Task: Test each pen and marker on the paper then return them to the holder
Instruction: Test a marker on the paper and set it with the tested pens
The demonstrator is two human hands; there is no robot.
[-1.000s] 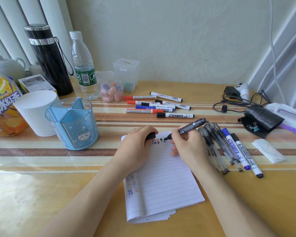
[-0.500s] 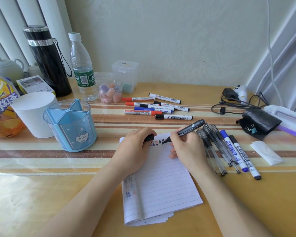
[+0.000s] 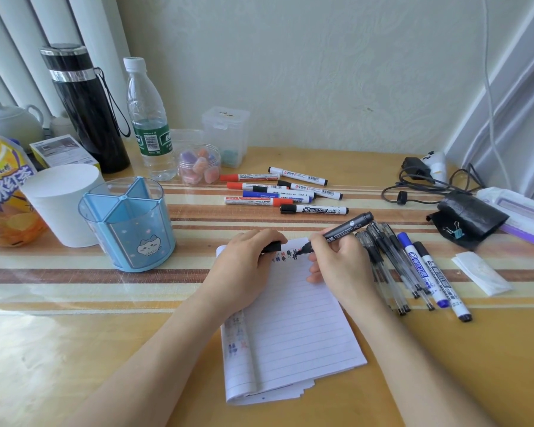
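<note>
My right hand (image 3: 341, 263) grips a black permanent marker (image 3: 347, 228) with its tip on the top line of the lined paper (image 3: 293, 328), beside several small coloured marks. My left hand (image 3: 244, 269) rests on the paper's top left corner and holds the marker's black cap (image 3: 272, 247). The blue divided holder (image 3: 127, 223) stands to the left with nothing in it. Several whiteboard markers (image 3: 284, 192) lie behind the paper. Several gel pens (image 3: 386, 266) and two more markers (image 3: 429, 275) lie to the right.
A white cup (image 3: 62, 204), a drink bottle (image 3: 0, 192), a black flask (image 3: 87, 109) and a water bottle (image 3: 150, 124) stand at the left. Small clear boxes (image 3: 225, 134) sit at the back. A black pouch (image 3: 466, 217), cables (image 3: 420, 180) and a folded tissue (image 3: 480, 272) lie at the right.
The marker tip has shifted slightly right along the top line, with a fresh black mark under it. My left hand has stayed in place with the cap.
</note>
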